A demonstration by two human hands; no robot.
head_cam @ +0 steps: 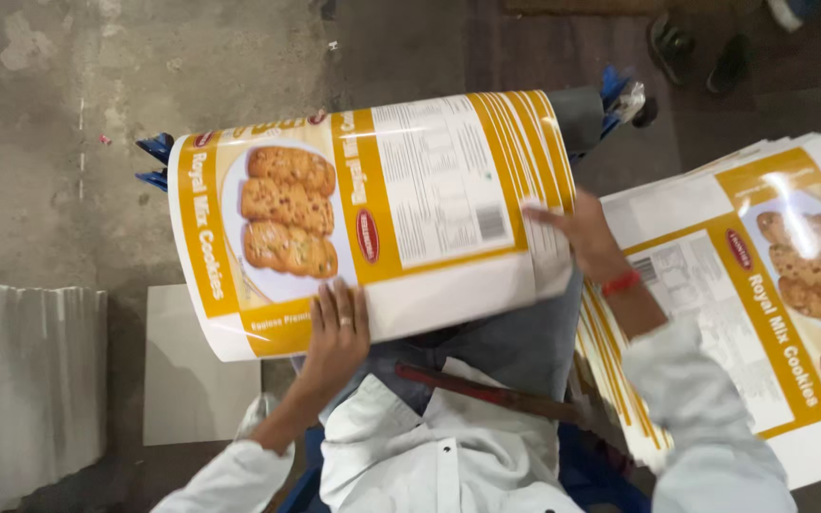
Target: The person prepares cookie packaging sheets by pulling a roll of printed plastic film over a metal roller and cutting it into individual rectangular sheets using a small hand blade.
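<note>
Shirt front: pale, buttoned shirt (pixel 448 465) fills the lower edge of the view, nearest of all; grey trousers (pixel 525 347) above it, the person being seated.
Printed sheet: one large glossy carton sheet (pixel 372 214), white and mustard-yellow with a picture of biscuits, lies bowed across the lap, arched like a half roll.
Left hand: left hand (pixel 337 334) lies on the near edge of the sheet, fingers spread flat over the print, thumb side underneath as far as I can tell; it pins rather than pinches.
Right hand: right hand (pixel 586 236), red band at the wrist, rests on the right end of the sheet, fingers extended and close together along the curl.
Stack: just right of the sheet, a fanned stack of like sheets (pixel 762 285), touching the right forearm.
Left of the sheet: white corrugated pile (pixel 26 380) and a plain pale board (pixel 187 370) on the concrete floor (pixel 68 123).
Beyond the sheet: a pair of sandals (pixel 700 43) on the floor.
Handling, my judgement: light, thin, springy card; slick coating, so it likely slides under flat palms. Creases easily if bent sharply. Best held at two opposite edges, as here, keeping the bow gentle.
</note>
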